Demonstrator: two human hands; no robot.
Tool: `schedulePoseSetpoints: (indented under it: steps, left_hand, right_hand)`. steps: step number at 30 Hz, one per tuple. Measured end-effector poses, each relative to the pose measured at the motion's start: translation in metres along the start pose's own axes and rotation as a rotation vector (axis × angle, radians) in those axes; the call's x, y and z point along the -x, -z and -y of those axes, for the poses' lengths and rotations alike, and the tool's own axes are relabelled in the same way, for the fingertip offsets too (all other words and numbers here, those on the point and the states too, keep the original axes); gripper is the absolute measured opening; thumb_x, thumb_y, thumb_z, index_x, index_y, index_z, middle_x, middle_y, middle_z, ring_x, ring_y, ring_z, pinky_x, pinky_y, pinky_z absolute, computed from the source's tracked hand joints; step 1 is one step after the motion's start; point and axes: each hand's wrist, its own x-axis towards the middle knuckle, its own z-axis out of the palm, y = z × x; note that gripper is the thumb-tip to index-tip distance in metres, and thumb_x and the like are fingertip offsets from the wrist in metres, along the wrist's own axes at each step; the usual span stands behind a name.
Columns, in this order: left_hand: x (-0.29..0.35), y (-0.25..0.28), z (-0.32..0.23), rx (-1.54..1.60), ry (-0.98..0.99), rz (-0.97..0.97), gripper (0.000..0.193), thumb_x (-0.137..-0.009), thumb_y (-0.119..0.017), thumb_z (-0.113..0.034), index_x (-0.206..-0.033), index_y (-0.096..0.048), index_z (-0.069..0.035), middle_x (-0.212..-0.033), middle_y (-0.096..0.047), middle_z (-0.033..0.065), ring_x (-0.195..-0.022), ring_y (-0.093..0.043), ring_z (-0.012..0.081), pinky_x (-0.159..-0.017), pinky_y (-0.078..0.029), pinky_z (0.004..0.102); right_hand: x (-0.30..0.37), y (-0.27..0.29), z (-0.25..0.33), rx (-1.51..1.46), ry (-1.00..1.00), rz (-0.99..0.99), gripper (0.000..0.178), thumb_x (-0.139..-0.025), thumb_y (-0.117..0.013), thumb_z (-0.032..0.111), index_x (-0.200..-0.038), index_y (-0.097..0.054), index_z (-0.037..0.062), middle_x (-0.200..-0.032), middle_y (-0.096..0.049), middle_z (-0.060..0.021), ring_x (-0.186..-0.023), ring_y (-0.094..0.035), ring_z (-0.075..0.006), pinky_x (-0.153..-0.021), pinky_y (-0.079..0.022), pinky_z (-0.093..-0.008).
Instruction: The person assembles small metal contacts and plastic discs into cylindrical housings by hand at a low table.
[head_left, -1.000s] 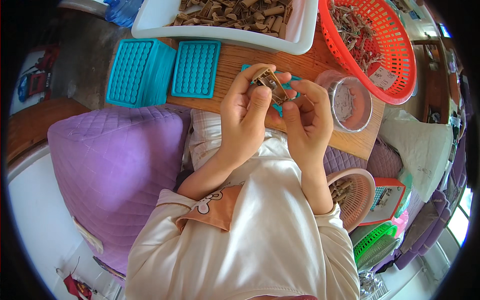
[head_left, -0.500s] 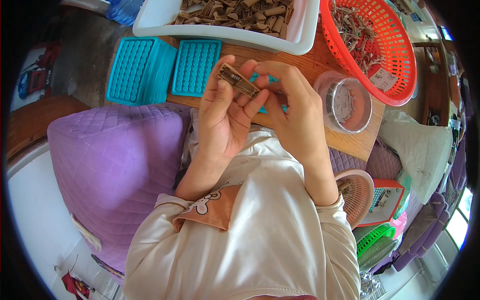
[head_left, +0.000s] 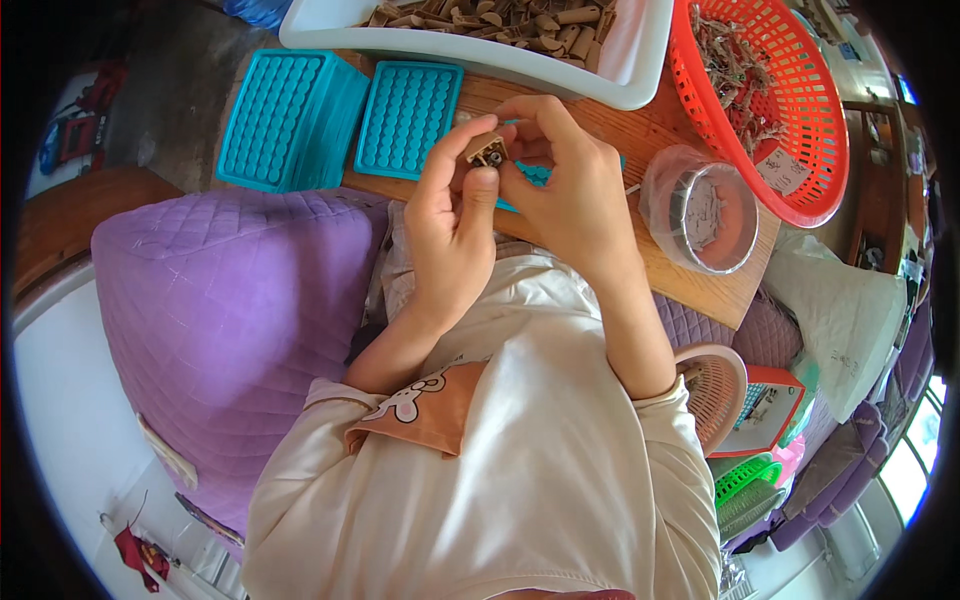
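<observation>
**Small brown casing [head_left: 487,153] held up over the wooden counter [head_left: 690,285]**

The person's left hand [head_left: 455,220] grips the casing between thumb and bent fingers, with the open end turned up and small metallic parts showing inside. The right hand [head_left: 570,190] curves in from the other side, its thumb and forefinger drawn narrow at the casing's right edge. Whether these fingers pinch the casing itself or some tiny part is hidden, so that grip cannot be told.

Partly covered by the right hand, a teal piece [head_left: 535,177] lies on the counter below. To the left stands a tall stack of teal trays [head_left: 270,120] with rows of round bumps, and just beside it is a single teal tray [head_left: 408,120] of the same pattern.

At the far side, a white tub [head_left: 480,45] carries a heap of brown pieces [head_left: 540,28], many of them curved like half-tubes. Right of it sits a red slotted basket [head_left: 815,140], tilted in view, with a tangle of thin, brownish-grey bits [head_left: 735,75] inside and a pale label on its wall. Near the right hand is a round container [head_left: 745,240] lined with clear plastic, pale scraps at its bottom.

Purple quilted fabric [head_left: 230,330] fills the left side. Low on the right, beyond the person's forearm, are a pink basket [head_left: 722,395], a red-edged box [head_left: 790,410] and a green basket [head_left: 745,478], with a whitish bag [head_left: 835,310] above them.
</observation>
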Motion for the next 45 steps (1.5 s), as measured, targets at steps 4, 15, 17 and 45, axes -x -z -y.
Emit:
schedulePoseSetpoints:
  steps: [4,15,17,45]
  left_hand:
    - [-0.006,0.005,0.003,-0.032,0.013,0.061,0.027,-0.085,-0.046,-0.005,-0.111,-0.046,-0.001,-0.096,-0.057,0.0084,-0.087,-0.052,0.0115,-0.076,-0.042,0.0225]
    - [-0.012,0.039,0.023,0.177,0.421,0.092,0.029,-0.085,-0.046,-0.01,-0.112,-0.043,0.001,-0.098,-0.056,0.0154,-0.082,-0.059,0.0207,-0.072,-0.05,0.0289]
    - [-0.011,0.04,0.024,0.259,0.497,0.137,0.028,-0.085,-0.046,-0.009,-0.112,-0.044,0.001,-0.097,-0.056,0.0147,-0.081,-0.059,0.0202,-0.072,-0.05,0.0286]
    - [0.0,0.054,0.034,0.173,0.615,0.224,0.024,-0.083,-0.04,-0.005,-0.106,-0.048,-0.001,-0.087,-0.058,0.0115,-0.07,-0.059,0.0148,-0.062,-0.048,0.0239]
  right_hand:
    - [-0.005,0.005,-0.013,0.029,0.068,0.075,0.024,-0.067,-0.059,0.001,-0.09,-0.051,0.0001,-0.075,-0.06,-0.011,-0.066,-0.06,-0.0181,-0.06,-0.047,-0.0272]
    - [0.03,-0.008,-0.071,0.491,0.086,0.13,0.021,-0.068,-0.059,0.002,-0.088,-0.053,0.004,-0.072,-0.055,-0.0094,-0.067,-0.055,-0.0256,-0.055,-0.045,-0.0335]
    - [0.029,-0.01,-0.072,0.581,0.108,0.154,0.02,-0.068,-0.059,0.002,-0.087,-0.052,0.0042,-0.073,-0.055,-0.0092,-0.068,-0.055,-0.025,-0.055,-0.045,-0.0339]
    - [0.007,-0.018,-0.079,0.602,0.251,0.085,0.02,-0.069,-0.058,0.002,-0.088,-0.054,0.0061,-0.071,-0.056,-0.0078,-0.068,-0.054,-0.023,-0.057,-0.045,-0.0322]
